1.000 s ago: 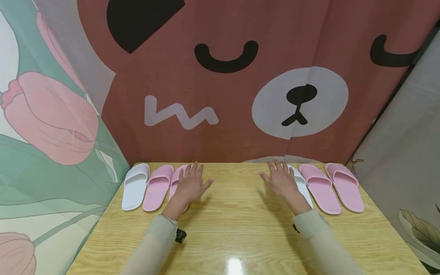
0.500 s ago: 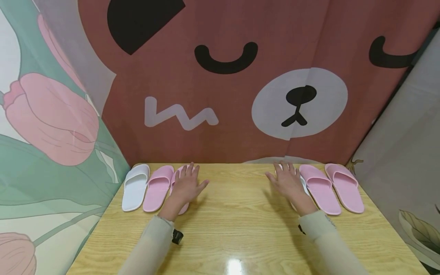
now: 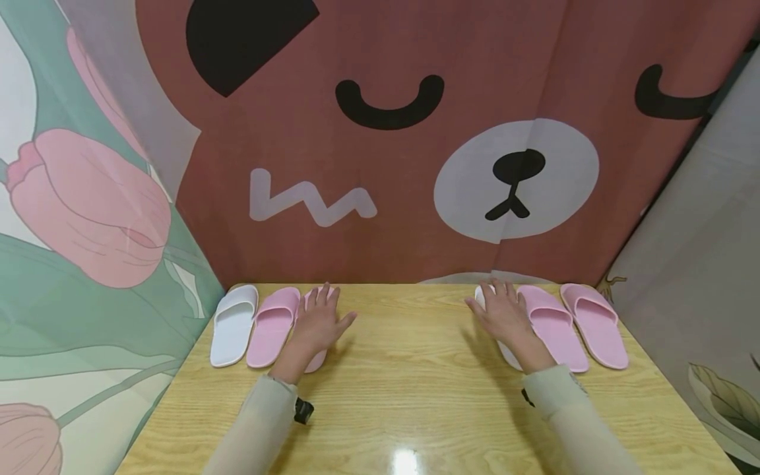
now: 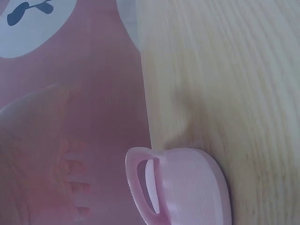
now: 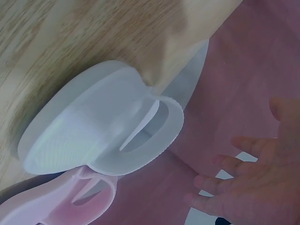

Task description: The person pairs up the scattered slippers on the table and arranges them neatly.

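My left hand, fingers spread and palm down, hovers over a pink slipper and covers most of it. In the left wrist view that pink slipper lies on the wood, apart from the fingers. My right hand is likewise spread above a white slipper, hiding its middle. The right wrist view has the same white slipper on the table, with the fingers off to the side of it. Neither hand holds anything.
Left of my left hand lie a white slipper and a pink slipper. Two pink slippers, a nearer one and an outer one, lie to the right. The wooden table meets a bear-print curtain behind.
Both hands have shifted slightly outward, the left toward the left and the right toward the right, staying spread. The slippers have kept their places.
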`<state>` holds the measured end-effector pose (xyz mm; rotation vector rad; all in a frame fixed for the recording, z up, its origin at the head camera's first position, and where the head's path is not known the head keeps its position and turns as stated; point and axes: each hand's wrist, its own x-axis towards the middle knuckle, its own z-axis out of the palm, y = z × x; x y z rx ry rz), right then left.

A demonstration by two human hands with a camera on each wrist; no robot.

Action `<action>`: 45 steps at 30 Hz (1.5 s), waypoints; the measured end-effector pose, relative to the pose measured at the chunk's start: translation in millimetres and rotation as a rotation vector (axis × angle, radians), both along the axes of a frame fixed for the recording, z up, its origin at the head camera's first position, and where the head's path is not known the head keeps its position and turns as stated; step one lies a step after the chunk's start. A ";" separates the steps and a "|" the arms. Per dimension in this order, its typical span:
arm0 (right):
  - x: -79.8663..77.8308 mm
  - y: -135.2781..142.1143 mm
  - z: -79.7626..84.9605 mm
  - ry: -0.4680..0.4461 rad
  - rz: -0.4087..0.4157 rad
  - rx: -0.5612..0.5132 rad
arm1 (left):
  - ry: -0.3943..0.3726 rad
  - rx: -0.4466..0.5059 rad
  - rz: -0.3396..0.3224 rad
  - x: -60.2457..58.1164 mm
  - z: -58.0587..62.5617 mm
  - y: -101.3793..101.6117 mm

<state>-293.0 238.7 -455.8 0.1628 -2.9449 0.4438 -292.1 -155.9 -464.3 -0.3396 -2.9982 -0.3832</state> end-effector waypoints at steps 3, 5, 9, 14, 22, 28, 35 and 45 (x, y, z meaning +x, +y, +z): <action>0.6 2.9 0.3 0.001 -0.004 -0.012 | 0.004 0.003 0.000 0.6 -0.1 -1.2; 1.0 4.7 0.7 0.002 -0.006 -0.017 | 0.007 0.006 0.003 1.4 0.1 -2.2; 1.0 8.4 0.8 0.003 -0.012 -0.019 | -0.010 0.010 0.013 2.6 1.3 -4.7; 0.0 11.8 0.7 0.001 -0.018 -0.013 | -0.002 0.018 0.014 2.1 -0.1 -8.0; -0.2 17.7 2.2 -0.022 -0.027 -0.039 | 0.018 0.010 0.022 2.0 0.5 -10.2; -0.5 22.4 2.2 -0.029 -0.036 -0.066 | 0.024 0.025 0.030 -0.1 -0.4 -11.5; -0.4 26.3 1.7 -0.030 -0.043 -0.070 | 0.019 0.034 0.034 -2.2 -2.6 -14.5; -1.4 31.4 1.4 -0.020 -0.044 -0.065 | -0.018 0.067 0.043 -2.1 -3.6 -17.1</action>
